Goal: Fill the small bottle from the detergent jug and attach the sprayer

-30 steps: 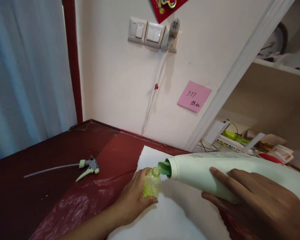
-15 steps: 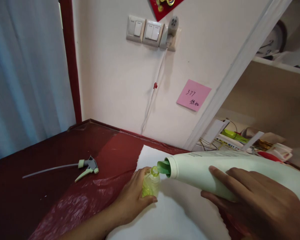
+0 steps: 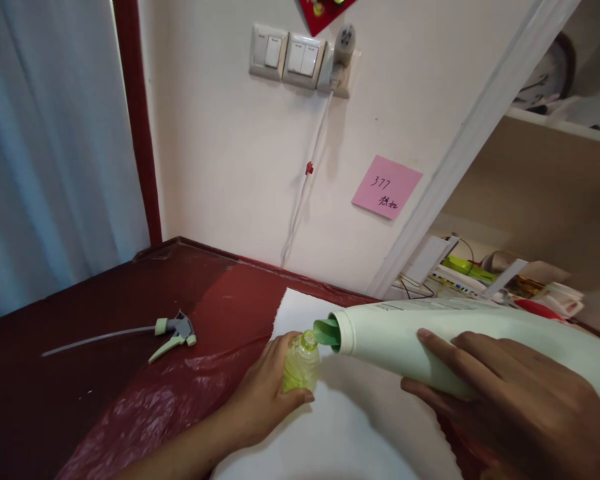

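Small clear bottle [image 3: 301, 362], open-necked and holding yellow-green liquid, stands upright on a white sheet [image 3: 340, 433], enclosed by the curled fingers of the left hand [image 3: 265, 393]. Large pale jug [image 3: 460, 347] lies tilted nearly level, its green spout [image 3: 326, 333] just over the bottle's mouth; the right hand [image 3: 515, 400] is wrapped over its body. The jug is opaque, so its contents cannot be told. Dark red worktop [image 3: 105, 387], partly under clear plastic film, meets a cream wall [image 3: 230, 167] and a curtain [image 3: 50, 147]. One detached spray trigger [image 3: 173, 330] with dip tube lies well to the left. One pink note [image 3: 387, 187]; two switch plates [image 3: 285, 57].
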`<state>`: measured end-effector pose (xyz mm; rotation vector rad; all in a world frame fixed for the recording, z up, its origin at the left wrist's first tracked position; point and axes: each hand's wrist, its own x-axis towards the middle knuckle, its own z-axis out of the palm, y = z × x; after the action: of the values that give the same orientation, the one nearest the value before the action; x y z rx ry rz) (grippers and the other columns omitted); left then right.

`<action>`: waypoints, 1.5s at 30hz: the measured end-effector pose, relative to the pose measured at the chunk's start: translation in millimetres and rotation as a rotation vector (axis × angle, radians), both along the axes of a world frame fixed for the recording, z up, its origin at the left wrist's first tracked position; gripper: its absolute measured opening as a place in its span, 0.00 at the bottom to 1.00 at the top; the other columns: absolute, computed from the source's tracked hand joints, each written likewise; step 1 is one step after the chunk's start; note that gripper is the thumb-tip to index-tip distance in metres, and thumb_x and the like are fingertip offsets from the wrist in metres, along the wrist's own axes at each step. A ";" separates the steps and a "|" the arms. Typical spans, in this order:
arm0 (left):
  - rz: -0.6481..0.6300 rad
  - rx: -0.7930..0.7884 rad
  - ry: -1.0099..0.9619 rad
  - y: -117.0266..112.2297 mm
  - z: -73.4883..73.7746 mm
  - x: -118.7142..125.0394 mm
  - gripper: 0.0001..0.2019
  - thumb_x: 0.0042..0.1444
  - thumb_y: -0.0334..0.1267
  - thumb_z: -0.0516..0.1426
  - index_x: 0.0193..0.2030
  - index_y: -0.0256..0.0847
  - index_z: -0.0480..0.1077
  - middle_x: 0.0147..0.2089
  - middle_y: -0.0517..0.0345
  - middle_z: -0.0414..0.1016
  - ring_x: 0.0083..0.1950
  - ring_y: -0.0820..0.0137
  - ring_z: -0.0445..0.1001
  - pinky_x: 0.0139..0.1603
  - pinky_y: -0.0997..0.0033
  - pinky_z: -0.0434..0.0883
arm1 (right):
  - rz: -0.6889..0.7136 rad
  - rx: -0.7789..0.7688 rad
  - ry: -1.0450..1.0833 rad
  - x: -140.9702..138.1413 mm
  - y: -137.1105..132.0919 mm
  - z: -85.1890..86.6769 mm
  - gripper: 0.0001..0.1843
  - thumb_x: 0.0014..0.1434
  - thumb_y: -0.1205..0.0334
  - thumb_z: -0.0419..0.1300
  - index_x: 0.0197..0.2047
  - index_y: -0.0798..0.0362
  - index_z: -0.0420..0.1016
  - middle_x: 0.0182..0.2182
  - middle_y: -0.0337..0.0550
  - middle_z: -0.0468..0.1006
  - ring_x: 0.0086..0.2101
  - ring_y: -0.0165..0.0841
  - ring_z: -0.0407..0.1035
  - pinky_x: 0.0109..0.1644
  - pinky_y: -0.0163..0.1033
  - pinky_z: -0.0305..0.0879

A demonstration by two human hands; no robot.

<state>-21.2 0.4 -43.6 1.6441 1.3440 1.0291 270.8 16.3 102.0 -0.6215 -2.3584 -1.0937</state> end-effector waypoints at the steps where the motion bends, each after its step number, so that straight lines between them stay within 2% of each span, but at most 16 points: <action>1: 0.003 -0.004 -0.002 0.0 0.3 0.2 0.38 0.49 0.36 0.63 0.67 0.43 0.57 0.69 0.44 0.64 0.71 0.51 0.59 0.74 0.47 0.53 | -0.001 0.005 0.000 0.1 0.0 -0.2 0.14 0.69 0.54 0.60 0.50 0.55 0.76 0.29 0.40 0.76 0.25 0.35 0.71 0.33 0.43 0.63; 13: 0.003 -0.002 0.000 -0.1 1.7 -0.6 0.37 0.50 0.35 0.64 0.67 0.43 0.57 0.69 0.45 0.64 0.71 0.53 0.59 0.73 0.48 0.53 | 0.027 0.019 -0.004 1.6 0.2 0.3 0.14 0.69 0.54 0.60 0.50 0.56 0.75 0.28 0.41 0.76 0.24 0.35 0.70 0.32 0.43 0.62; 23: -0.003 -0.008 0.002 -1.4 0.7 -0.1 0.37 0.51 0.35 0.63 0.67 0.44 0.56 0.70 0.46 0.63 0.72 0.54 0.58 0.73 0.49 0.52 | -0.003 0.040 0.000 0.1 0.9 0.3 0.15 0.70 0.52 0.58 0.50 0.54 0.75 0.28 0.40 0.76 0.24 0.36 0.71 0.31 0.43 0.63; 28: -0.001 -0.008 -0.008 -2.0 1.2 0.0 0.37 0.51 0.36 0.63 0.67 0.44 0.56 0.69 0.45 0.64 0.71 0.52 0.59 0.73 0.47 0.53 | 0.010 0.041 -0.024 -0.8 0.7 2.5 0.14 0.69 0.54 0.60 0.49 0.56 0.75 0.28 0.41 0.76 0.24 0.36 0.71 0.31 0.43 0.63; 32: 0.003 -0.008 0.003 -0.8 1.7 -0.7 0.37 0.50 0.36 0.63 0.67 0.44 0.56 0.69 0.45 0.64 0.71 0.52 0.59 0.73 0.47 0.54 | 0.001 0.043 -0.028 -1.0 0.8 3.0 0.13 0.71 0.55 0.58 0.49 0.56 0.75 0.27 0.41 0.76 0.24 0.36 0.71 0.30 0.43 0.62; 38: 0.001 0.004 0.008 0.0 -0.4 -0.7 0.38 0.50 0.34 0.63 0.68 0.44 0.56 0.69 0.46 0.64 0.71 0.54 0.59 0.73 0.49 0.54 | 0.013 0.029 -0.025 1.2 1.7 1.7 0.15 0.68 0.55 0.61 0.51 0.57 0.76 0.29 0.42 0.76 0.25 0.36 0.71 0.31 0.43 0.63; 45: -0.013 0.017 0.009 -0.3 -3.0 -1.3 0.37 0.52 0.34 0.63 0.68 0.45 0.55 0.69 0.47 0.64 0.71 0.54 0.59 0.73 0.49 0.54 | 0.038 0.039 -0.009 2.7 3.3 1.2 0.15 0.69 0.54 0.61 0.51 0.57 0.76 0.27 0.39 0.74 0.24 0.34 0.68 0.29 0.41 0.62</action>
<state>-22.5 0.1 -46.6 1.6697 1.3322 1.0292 273.4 19.6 103.2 -0.5567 -2.3410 -1.1261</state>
